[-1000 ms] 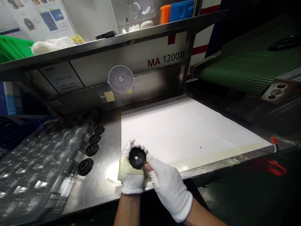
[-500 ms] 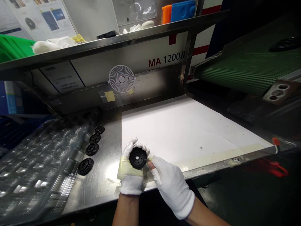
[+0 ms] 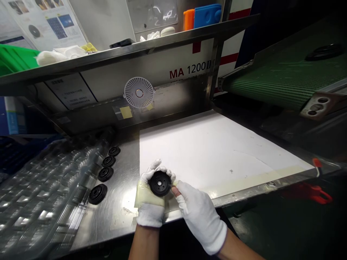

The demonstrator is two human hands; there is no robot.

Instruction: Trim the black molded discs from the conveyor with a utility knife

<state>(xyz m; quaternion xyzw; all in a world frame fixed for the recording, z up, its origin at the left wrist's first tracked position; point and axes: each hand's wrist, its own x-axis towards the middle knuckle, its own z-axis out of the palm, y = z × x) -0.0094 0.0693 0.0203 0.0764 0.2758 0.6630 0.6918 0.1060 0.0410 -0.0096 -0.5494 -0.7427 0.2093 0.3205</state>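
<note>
On a steel counter (image 3: 121, 216), clear blister trays (image 3: 40, 191) fill the left and a white sheet (image 3: 211, 151) covers the right. At the near edge, the gloved left hand (image 3: 150, 207) keeps its grip clamped round a black disc (image 3: 159, 183), flat face up, while the right hand (image 3: 200, 216) pinches its grip together on the disc's right rim. Four loose discs (image 3: 105, 173) line the trays' right edge — in pockets or on steel, unclear.

Single head view; looks forward and down, near steel bench (image 3: 121, 202); no second view
</note>
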